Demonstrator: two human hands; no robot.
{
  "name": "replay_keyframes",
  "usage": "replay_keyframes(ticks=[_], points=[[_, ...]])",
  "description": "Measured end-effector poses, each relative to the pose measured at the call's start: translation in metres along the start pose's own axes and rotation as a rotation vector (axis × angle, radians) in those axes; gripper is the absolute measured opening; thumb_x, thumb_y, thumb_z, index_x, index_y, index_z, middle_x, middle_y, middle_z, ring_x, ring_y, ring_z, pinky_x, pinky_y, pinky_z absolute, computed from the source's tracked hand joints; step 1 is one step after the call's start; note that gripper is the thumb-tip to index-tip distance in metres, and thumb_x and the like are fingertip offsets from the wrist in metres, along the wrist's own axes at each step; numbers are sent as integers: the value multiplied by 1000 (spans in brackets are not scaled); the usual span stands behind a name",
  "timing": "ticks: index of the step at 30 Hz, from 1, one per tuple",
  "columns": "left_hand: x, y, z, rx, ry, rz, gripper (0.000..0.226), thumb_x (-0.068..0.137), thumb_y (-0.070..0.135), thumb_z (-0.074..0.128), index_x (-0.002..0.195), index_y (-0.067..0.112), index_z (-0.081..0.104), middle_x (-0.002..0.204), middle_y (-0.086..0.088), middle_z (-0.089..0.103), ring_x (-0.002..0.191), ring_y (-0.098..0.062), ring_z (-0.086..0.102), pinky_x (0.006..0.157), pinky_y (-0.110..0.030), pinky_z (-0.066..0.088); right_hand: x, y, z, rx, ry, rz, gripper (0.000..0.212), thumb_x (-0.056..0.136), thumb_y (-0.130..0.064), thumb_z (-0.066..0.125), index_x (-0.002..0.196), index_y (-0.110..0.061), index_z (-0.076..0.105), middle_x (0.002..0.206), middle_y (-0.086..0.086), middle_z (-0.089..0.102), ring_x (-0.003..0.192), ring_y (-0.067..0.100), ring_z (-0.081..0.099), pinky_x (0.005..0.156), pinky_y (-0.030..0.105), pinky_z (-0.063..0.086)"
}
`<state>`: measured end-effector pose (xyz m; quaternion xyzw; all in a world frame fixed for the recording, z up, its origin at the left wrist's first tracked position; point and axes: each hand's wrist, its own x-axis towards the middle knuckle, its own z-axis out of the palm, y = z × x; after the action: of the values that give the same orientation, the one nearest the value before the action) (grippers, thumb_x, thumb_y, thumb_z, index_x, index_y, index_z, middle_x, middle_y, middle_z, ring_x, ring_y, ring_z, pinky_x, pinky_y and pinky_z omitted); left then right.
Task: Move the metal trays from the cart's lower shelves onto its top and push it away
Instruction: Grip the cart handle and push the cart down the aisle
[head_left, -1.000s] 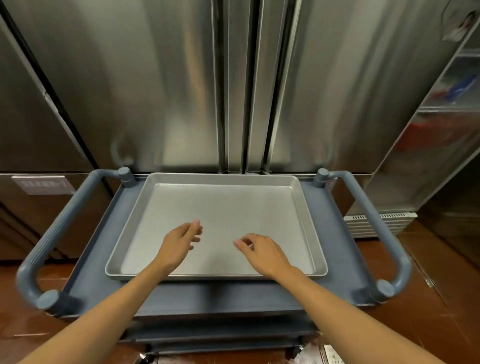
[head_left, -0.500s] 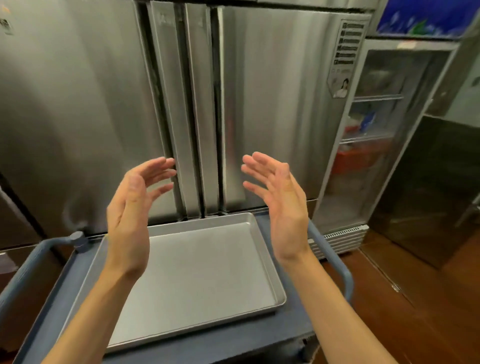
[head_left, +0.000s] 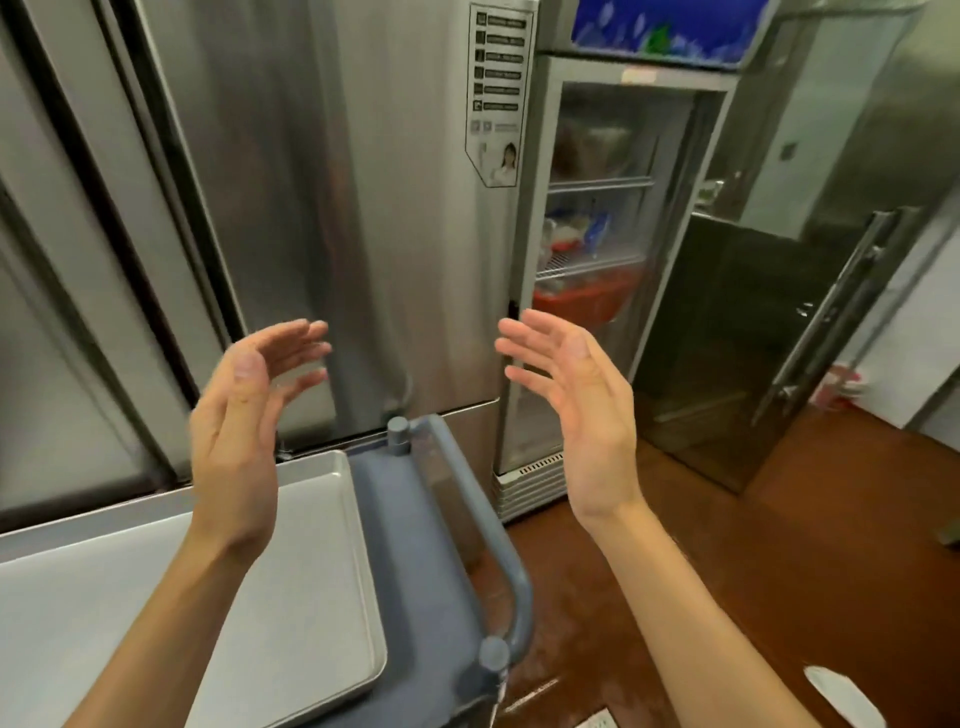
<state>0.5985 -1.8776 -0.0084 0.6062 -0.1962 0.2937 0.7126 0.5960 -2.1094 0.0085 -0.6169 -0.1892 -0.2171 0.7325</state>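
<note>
On the cart's top (head_left: 415, 545), toward its left side, a metal tray (head_left: 156, 597) lies flat, its right rim running parallel to the cart's right edge with a strip of bare grey-blue surface between them. The tray's far right corner sits near the far edge of the top, and its left part runs out of the picture. A rounded grey handle (head_left: 483, 525) arches along the cart's right edge, from a post at the far right corner to another at the near right corner.

Above the tray, the left hand (head_left: 239, 431) is raised in the air with its fingers spread loosely and slightly curled, palm turned inward, gripping nothing and touching neither tray nor cart. The right hand (head_left: 576, 410) is lifted likewise, beyond the cart's right edge and over the floor (head_left: 779, 571), fingers apart and palm facing the left hand, empty too. The two hands are well apart, with bare forearms reaching up from the bottom of the picture.

Behind the cart stands a stainless steel refrigerator (head_left: 337, 208) bearing a printed label (head_left: 496, 93) high on its door. Just to its right is a glass-door cooler (head_left: 597, 260); what seems to be a red basket shows on a shelf inside it, though blur makes this uncertain. The floor is reddish brown.
</note>
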Motion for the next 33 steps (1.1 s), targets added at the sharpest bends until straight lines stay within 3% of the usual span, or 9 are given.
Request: replay_keyframes(ticks=[12, 16, 24, 33], points=[[59, -108, 135, -53, -179, -48, 46, 98, 50, 41, 122, 17, 62, 125, -10, 66, 116, -32, 61, 100, -52, 47, 71, 46, -103, -152, 151, -7, 40, 99, -29, 35, 123, -6, 58, 119, 9, 68, 111, 24, 64, 96, 50, 49], [70, -143, 168, -9, -150, -63, 41, 101, 40, 38, 122, 13, 61, 124, -11, 65, 115, -33, 61, 99, -56, 46, 106, 67, -150, -109, 149, -13, 38, 99, -28, 36, 121, -8, 60, 118, 10, 68, 110, 26, 64, 96, 53, 48], [77, -173, 190, 182, 184, -76, 37, 97, 47, 44, 113, 23, 67, 120, -10, 68, 112, -32, 62, 96, -53, 49, 187, 135, -195, 90, -113, 84, 37, 99, -26, 38, 119, -6, 60, 117, 12, 68, 110, 27, 64, 96, 52, 49], [54, -129, 191, 479, 607, -48, 37, 95, 41, 42, 112, 18, 65, 118, -12, 68, 109, -30, 63, 95, -49, 50, 229, 171, -146, 306, -515, 184, 34, 97, -26, 40, 114, -7, 62, 115, 13, 68, 109, 29, 64, 95, 56, 47]])
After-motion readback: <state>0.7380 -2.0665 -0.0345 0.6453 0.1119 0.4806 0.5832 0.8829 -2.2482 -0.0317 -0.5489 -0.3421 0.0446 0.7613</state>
